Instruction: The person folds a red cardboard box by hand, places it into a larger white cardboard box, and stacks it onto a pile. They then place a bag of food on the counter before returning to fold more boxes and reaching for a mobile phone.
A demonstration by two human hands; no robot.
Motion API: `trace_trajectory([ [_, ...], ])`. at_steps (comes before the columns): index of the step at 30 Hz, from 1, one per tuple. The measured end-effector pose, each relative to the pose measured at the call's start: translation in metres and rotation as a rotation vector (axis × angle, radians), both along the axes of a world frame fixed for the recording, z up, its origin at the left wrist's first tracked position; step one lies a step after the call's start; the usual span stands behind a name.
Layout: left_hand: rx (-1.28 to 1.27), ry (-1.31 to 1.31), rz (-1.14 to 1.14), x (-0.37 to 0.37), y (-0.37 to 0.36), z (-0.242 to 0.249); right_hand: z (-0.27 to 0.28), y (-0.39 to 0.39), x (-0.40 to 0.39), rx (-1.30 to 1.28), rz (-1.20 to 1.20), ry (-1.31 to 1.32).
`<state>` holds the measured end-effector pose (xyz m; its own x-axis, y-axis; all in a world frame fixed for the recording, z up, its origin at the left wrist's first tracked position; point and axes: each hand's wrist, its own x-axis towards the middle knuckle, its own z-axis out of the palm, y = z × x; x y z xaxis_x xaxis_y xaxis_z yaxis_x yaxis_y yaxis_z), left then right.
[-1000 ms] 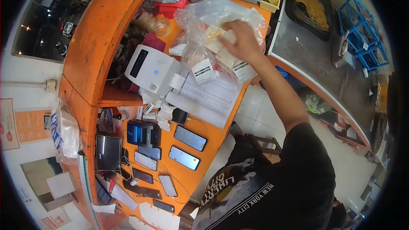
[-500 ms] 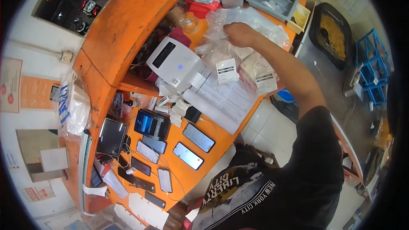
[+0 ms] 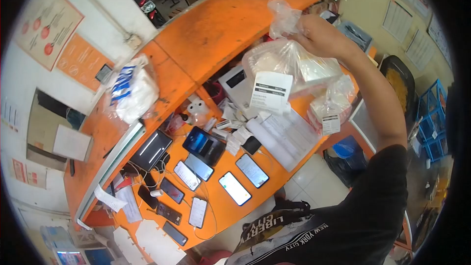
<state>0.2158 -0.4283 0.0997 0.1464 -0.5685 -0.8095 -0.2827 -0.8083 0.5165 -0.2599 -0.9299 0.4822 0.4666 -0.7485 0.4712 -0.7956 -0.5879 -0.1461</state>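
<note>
My right hand (image 3: pixel 316 37) is closed round the gathered top of a clear plastic bag (image 3: pixel 304 64), which hangs over the orange desk. Pale food boxes show through the plastic, and a white printed label (image 3: pixel 271 92) is on its front. Just right of it, a second clear bag (image 3: pixel 333 103) with a pale box and a label sits near the desk's edge. Behind the held bag, a white printer-like device (image 3: pixel 234 79) is partly hidden. My left hand is out of view.
Several phones (image 3: pixel 235 188) lie on the lower desk, beside a dark payment terminal (image 3: pixel 202 145) and loose cables. A printed sheet (image 3: pixel 297 132) lies below the bags. A white bag with blue letters (image 3: pixel 132 91) rests on the raised orange counter (image 3: pixel 211 29).
My right hand has lifted the bag off the desk toward the raised counter. The second bag now sits apart to its right. My view has shifted, showing more of the counter.
</note>
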Motion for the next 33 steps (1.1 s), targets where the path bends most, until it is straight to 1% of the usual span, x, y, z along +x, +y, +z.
trace_trajectory([
  [3,-0.025,0.013,0.033,0.026,0.016,-0.004,0.018,0.036,0.038,-0.074,0.043,0.054],
  [6,-0.055,0.030,0.072,0.058,0.045,-0.010,0.036,0.078,0.088,0.036,0.058,0.033],
  [9,-0.089,0.044,0.128,0.098,0.082,-0.017,0.057,0.135,0.153,0.100,0.109,-0.028],
  [11,-0.119,0.056,0.186,0.124,0.112,-0.023,0.061,0.170,0.197,0.128,0.164,-0.106],
  [13,-0.145,0.072,0.257,0.148,0.149,-0.034,0.077,0.204,0.265,0.291,0.231,-0.243],
  [15,-0.184,0.092,0.333,0.170,0.183,-0.045,0.101,0.248,0.341,0.599,0.259,-0.417],
  [18,-0.213,0.122,0.430,0.195,0.218,-0.057,0.114,0.289,0.445,0.811,0.184,-0.815],
  [22,-0.250,0.164,0.553,0.213,0.239,-0.067,0.109,0.290,0.578,1.236,0.818,-1.156],
  [24,-0.248,0.176,0.604,0.220,0.248,-0.068,0.106,0.292,0.651,1.203,0.904,-1.248],
  [26,-0.250,0.191,0.648,0.228,0.258,-0.067,0.116,0.311,0.724,1.136,0.869,-1.372],
  [30,-0.254,0.214,0.729,0.244,0.278,-0.063,0.116,0.291,0.848,1.028,0.936,-1.418],
  [33,-0.251,0.229,0.772,0.252,0.291,-0.060,0.099,0.266,0.933,1.018,0.841,-1.395],
])
